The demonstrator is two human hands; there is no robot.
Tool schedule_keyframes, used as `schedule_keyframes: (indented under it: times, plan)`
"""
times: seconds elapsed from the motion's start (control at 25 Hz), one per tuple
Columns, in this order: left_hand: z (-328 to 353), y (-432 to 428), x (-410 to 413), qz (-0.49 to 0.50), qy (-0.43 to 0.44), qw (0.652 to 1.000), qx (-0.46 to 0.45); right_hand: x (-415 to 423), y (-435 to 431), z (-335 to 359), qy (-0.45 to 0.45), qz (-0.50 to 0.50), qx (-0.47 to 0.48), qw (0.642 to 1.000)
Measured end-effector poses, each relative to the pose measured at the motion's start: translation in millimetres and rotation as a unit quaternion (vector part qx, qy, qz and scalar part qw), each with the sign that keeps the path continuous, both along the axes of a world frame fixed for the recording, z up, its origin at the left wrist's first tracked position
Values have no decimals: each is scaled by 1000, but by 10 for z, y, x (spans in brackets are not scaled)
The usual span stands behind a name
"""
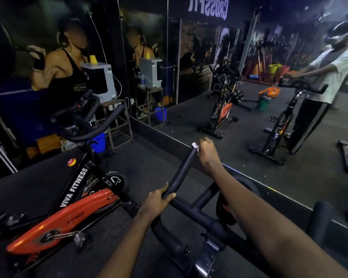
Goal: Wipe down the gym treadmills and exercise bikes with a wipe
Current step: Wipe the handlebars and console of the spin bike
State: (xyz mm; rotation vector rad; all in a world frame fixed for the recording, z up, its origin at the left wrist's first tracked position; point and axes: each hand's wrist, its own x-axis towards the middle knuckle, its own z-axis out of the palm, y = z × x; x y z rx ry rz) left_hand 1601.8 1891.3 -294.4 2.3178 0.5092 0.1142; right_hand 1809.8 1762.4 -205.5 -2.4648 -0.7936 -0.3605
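Observation:
I stand at an exercise bike whose black handlebar [197,205] fills the lower middle. Its left horn [184,170] rises toward the mirror. My left hand [156,201] grips the base of that horn. My right hand [207,152] is wrapped round the horn's tip and holds a white wipe [195,146] against it; only a small corner of the wipe shows. A second bike [72,199], black with an orange flywheel cover and "VIVA FITNESS" on its frame, stands to the left.
A wall mirror [249,97] runs along the right, close behind the handlebar, reflecting both bikes and me. Beyond the left bike are a metal stand [119,125] with a grey machine, a blue bucket [98,142] and trailing cables. Dark rubber floor [145,157] lies between the bikes.

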Motion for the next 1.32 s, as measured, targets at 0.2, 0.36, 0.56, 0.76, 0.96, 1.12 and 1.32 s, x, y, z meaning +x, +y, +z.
schedule_keyframes:
  times: [0.2,0.36,0.56,0.76,0.96,1.12,1.32]
  plan:
    - [26,-1,1,-1,16,1000,5,-16,-17,-38,8,-10,19,1000]
    - [-5,-23,-61,-15,9,1000,-2,-111,-12,-132,8,23,23,999]
    - [-170,74,-289,-8,7,1000,9,-292,103,-234,-3,94,-60,994]
    - [-238,92,-511,26,-8,1000,5,-662,132,-410,48,143,-83,985]
    - [-295,57,-717,37,-25,999,16,-1034,131,-572,156,130,-37,978]
    - [-285,-10,-877,55,-40,998,0,-1202,200,-630,161,108,-16,981]
    - [-353,-59,-1062,86,-19,994,-69,-1271,178,-643,153,166,-48,973]
